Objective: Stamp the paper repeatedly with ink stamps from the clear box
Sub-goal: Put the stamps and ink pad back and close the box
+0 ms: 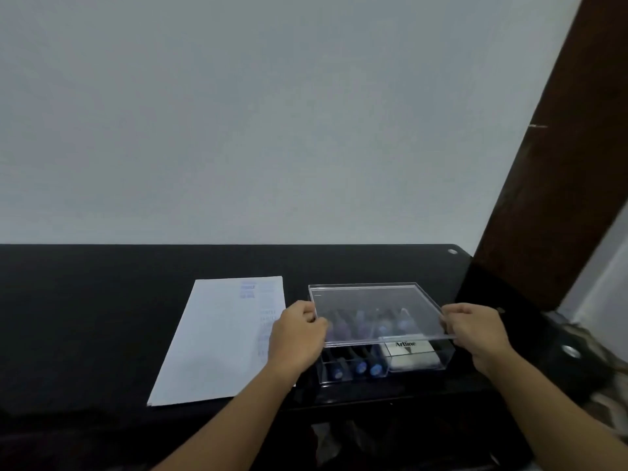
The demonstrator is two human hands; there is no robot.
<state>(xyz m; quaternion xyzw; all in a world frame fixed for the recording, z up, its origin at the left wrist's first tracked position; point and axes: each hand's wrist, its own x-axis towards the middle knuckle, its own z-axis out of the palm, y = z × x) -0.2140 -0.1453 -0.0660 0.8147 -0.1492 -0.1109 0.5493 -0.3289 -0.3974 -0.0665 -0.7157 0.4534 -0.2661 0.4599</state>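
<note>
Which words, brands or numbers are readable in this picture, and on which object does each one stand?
"Artline": black print on the white flat case inside the clear plastic box.
Blue stamped marks on the white paper sheet: too blurred to read.

Black glossy tabletop (102,300), two items resting on it.
White paper (210,345) lies flat left of centre, with faint blue stamp marks along its right side. Clear box (438,356) stands just beside it, to the right. Round metal fitting (452,251) at far right corner.
</note>
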